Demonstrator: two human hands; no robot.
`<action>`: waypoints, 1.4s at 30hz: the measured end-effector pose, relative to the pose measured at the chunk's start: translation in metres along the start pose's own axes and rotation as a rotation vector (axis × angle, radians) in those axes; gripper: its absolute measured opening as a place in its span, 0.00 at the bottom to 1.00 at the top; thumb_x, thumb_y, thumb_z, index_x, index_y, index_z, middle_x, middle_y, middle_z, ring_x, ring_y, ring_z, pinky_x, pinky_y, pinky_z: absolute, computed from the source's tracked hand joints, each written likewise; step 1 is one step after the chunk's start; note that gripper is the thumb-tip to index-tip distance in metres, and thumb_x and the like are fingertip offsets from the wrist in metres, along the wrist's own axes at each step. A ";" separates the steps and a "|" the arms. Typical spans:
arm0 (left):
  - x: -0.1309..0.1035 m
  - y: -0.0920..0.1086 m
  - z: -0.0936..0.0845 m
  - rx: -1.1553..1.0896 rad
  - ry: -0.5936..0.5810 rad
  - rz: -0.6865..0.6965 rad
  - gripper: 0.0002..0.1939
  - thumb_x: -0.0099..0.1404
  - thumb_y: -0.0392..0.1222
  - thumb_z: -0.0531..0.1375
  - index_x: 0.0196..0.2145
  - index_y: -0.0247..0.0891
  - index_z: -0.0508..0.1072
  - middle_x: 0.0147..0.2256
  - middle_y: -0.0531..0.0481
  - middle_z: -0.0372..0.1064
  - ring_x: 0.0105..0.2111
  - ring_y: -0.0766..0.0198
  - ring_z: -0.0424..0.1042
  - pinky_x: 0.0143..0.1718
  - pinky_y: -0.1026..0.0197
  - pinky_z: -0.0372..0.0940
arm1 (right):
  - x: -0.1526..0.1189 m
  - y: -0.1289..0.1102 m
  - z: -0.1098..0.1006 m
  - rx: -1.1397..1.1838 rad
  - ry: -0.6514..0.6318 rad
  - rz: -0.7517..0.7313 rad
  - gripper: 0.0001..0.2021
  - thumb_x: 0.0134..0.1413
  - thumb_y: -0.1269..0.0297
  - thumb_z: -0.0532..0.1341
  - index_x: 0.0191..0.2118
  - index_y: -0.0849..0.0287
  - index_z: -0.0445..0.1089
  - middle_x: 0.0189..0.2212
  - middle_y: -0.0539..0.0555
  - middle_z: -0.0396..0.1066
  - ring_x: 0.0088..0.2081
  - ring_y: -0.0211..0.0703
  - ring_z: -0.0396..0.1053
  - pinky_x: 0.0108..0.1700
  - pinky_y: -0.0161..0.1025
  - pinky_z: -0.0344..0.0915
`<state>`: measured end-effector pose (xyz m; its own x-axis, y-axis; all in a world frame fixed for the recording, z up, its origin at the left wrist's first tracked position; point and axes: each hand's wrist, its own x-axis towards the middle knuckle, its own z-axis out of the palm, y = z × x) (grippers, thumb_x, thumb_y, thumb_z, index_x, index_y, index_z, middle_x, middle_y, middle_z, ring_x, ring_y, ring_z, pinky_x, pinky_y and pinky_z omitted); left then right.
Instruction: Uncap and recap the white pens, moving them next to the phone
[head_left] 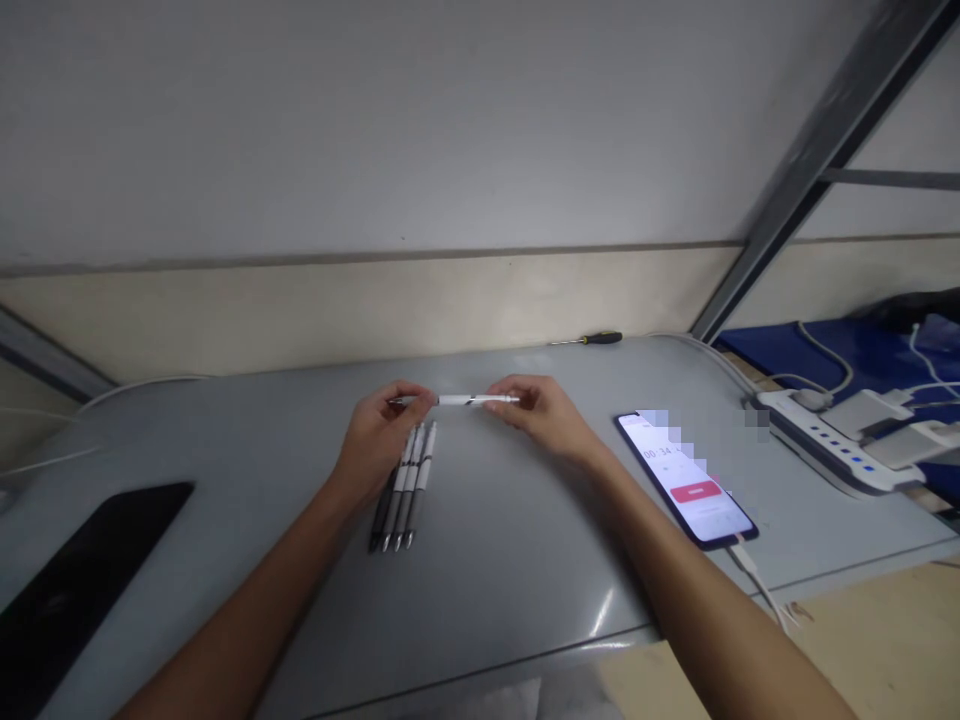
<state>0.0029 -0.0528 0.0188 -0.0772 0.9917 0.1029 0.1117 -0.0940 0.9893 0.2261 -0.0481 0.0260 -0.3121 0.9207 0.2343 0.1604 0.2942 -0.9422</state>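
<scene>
A white pen [454, 400] with a dark band is held level above the grey table, stretched between both hands. My left hand [385, 425] pinches its left end, where a dark tip pokes out past the fingers. At the other end, the thumb and fingers of my right hand [541, 412] close on the white barrel. Just below my left hand, several pens [406, 490] with white and grey barrels lie side by side on the table, silver tips toward me. A darker pen [382, 515] lies at their left edge; its upper part is hidden by my left hand.
A lit phone [690, 480] with a timer lies at right, its white cable running off the front edge. Beyond it sits a power strip [832, 440] with plugs. A screwdriver [600, 338] rests by the wall. A black flat object [90, 570] lies at left.
</scene>
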 end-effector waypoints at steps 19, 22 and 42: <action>-0.005 0.012 -0.001 0.411 -0.247 0.138 0.19 0.65 0.56 0.54 0.31 0.40 0.76 0.18 0.57 0.54 0.18 0.68 0.52 0.19 0.65 0.46 | 0.002 0.006 -0.001 -0.137 0.244 -0.125 0.12 0.55 0.59 0.64 0.43 0.58 0.75 0.29 0.53 0.73 0.30 0.40 0.67 0.35 0.38 0.63; -0.004 0.016 -0.003 0.585 -0.177 0.305 0.17 0.66 0.51 0.51 0.30 0.40 0.75 0.21 0.53 0.62 0.22 0.64 0.60 0.23 0.63 0.52 | 0.000 0.004 -0.001 -0.243 0.155 -0.128 0.11 0.57 0.57 0.61 0.39 0.59 0.75 0.25 0.50 0.70 0.26 0.37 0.62 0.31 0.36 0.57; -0.008 0.009 0.002 0.705 -0.219 0.518 0.18 0.70 0.48 0.47 0.38 0.41 0.76 0.32 0.50 0.74 0.36 0.59 0.71 0.42 0.57 0.61 | 0.007 0.006 -0.009 0.876 0.143 0.242 0.13 0.57 0.53 0.60 0.44 0.53 0.66 0.21 0.43 0.51 0.20 0.34 0.48 0.20 0.32 0.50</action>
<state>0.0068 -0.0619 0.0263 0.3337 0.8417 0.4246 0.6676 -0.5290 0.5239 0.2339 -0.0378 0.0238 -0.2346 0.9719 -0.0204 -0.5785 -0.1565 -0.8005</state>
